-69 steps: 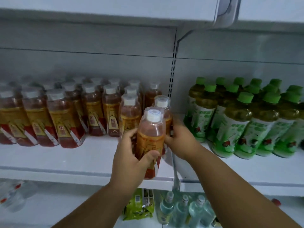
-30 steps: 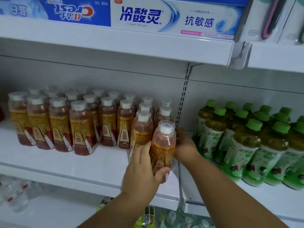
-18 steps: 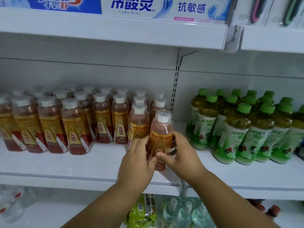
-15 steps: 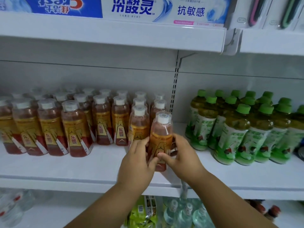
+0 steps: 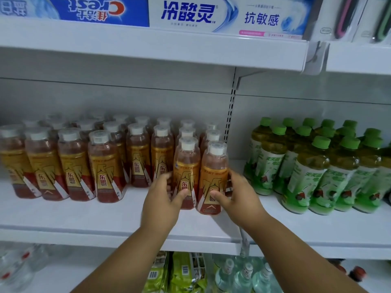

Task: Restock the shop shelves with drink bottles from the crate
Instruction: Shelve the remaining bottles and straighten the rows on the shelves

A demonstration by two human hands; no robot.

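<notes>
While both forearms reach in from below, the left hand (image 5: 163,199) curls its grip around the lower body of an orange drink bottle (image 5: 186,172), thumb across the label front and fingers round the left side. Just right of it, the right hand (image 5: 239,197) holds the front orange bottle (image 5: 213,178) the same way, thumb pressed on the label and fingers wrapped behind its right side. Both bottles stand upright near the front of the white middle shelf (image 5: 84,218), touching or nearly touching each other, white caps up.

Taking that front orange bottle as the mark: directly behind it, more of the same bottles file back toward the rear wall. To its left, the rows of orange bottles (image 5: 88,161) spread along the shelf, packed close. To its right, past the slotted upright post (image 5: 231,106), stand the green-capped tea bottles (image 5: 313,170), well apart from it. Below it, on the lower shelf, I see green snack packets (image 5: 186,273) and clear bottles (image 5: 243,275) with pale caps; further left down there are blurred clear bottles with red marks. Above and behind it, the upper shelf carries toothpaste boxes (image 5: 211,15) lying lengthwise, and toothbrush packs (image 5: 347,17) sit off to the right.
</notes>
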